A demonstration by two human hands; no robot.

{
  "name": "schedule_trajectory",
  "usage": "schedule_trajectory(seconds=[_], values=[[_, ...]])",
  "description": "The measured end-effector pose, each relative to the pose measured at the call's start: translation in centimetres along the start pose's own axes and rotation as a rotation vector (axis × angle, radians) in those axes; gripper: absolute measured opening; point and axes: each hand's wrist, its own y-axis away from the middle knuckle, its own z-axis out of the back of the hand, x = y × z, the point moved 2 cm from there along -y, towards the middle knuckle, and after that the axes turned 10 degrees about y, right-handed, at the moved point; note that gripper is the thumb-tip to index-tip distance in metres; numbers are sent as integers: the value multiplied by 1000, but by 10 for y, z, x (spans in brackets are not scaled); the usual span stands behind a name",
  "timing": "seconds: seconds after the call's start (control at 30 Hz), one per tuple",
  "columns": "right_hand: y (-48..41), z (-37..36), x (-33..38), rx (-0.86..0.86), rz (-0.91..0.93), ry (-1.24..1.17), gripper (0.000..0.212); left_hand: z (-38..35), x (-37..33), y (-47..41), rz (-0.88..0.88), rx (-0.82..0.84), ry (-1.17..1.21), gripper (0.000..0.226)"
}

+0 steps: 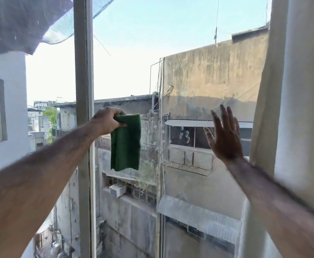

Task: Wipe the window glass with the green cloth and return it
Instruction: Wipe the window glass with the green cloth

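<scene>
Green cloth (125, 142) in left hand (109, 120)

The window glass (189, 81) fills the centre of the frame, bounded on the left by an upright pale frame post (83, 90) and on the right by a cream curtain (275, 90). Smudges and fingerprint marks show on the pane right of centre. A green cloth (125, 144) hangs flat before the glass just right of the post, pinched at its top left corner by the left hand (108, 120). The right hand (225, 135), fingers spread, is raised at the pane at centre right; contact cannot be told.
</scene>
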Motion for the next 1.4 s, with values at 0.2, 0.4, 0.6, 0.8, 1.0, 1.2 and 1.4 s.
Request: schedule_trajectory(seconds=[0.2,0.4,0.6,0.8,1.0,1.2,1.4], values=[[-8,-31,-15,21,42,51,73,-27,-5,-4,-149,-291,-151,32],[-9,-48,-20,-63,51,136,71,-61,-5,-2,-379,-515,-391,19],[-9,-58,-20,-169,39,160,68,-120,33,2,-464,-566,-372,30],[-9,-65,-22,-207,41,164,68,-191,106,59,-433,-478,-363,63],[-8,-66,-22,-225,35,171,67,-161,81,20,-424,-566,-339,59],[-6,-67,-23,-237,48,167,67,-154,10,-35,-308,-740,-223,63],[-10,-67,-26,-270,63,181,66,-217,39,24,-586,-441,-454,67]])
